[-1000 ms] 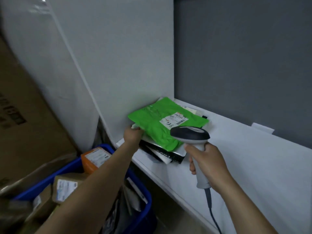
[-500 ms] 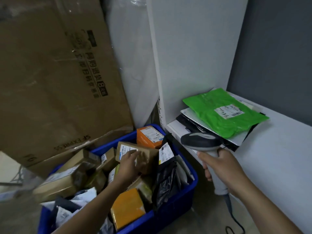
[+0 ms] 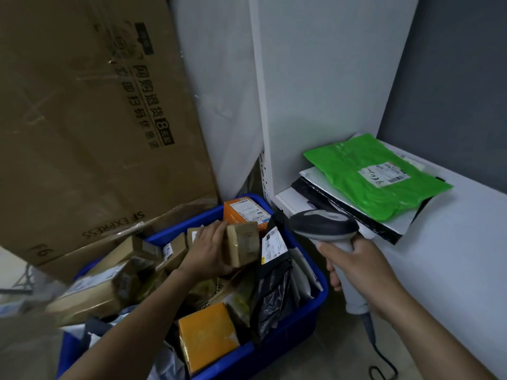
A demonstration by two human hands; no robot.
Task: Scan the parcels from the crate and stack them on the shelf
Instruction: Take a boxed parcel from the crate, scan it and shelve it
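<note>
Far left, a large cardboard carton (image 3: 90,127) is leaning against the wall, standing behind the blue crate (image 3: 290,325) and taking no part in the work. The crate is sitting on the floor just beside the shelf's end panel, probably so that each parcel is travelling only a short way. Inside it, boxes and bags are lying heaped at all angles. Your left hand (image 3: 208,250) is reaching into the far end of the crate, and its fingers are wrapping over the brown taped parcel (image 3: 242,244) with the thumb underneath, clamping it. The parcel is tilting up out of the heap, just in front of an orange box (image 3: 245,211), and it is not yet clear of the crate. Its label is not showing from here, so you are likely needing to turn it before scanning. To the right, your right hand (image 3: 356,267) is closing firmly round the handle of the scanner (image 3: 323,224), holding its head over the crate's near corner and pointing toward the parcel, ready for a reading. Farthest right, the shelf (image 3: 452,256) is carrying a stack of flat mailers (image 3: 370,215) pushed into the back corner, with the green mailer (image 3: 375,174) lying on top, label up.
</note>
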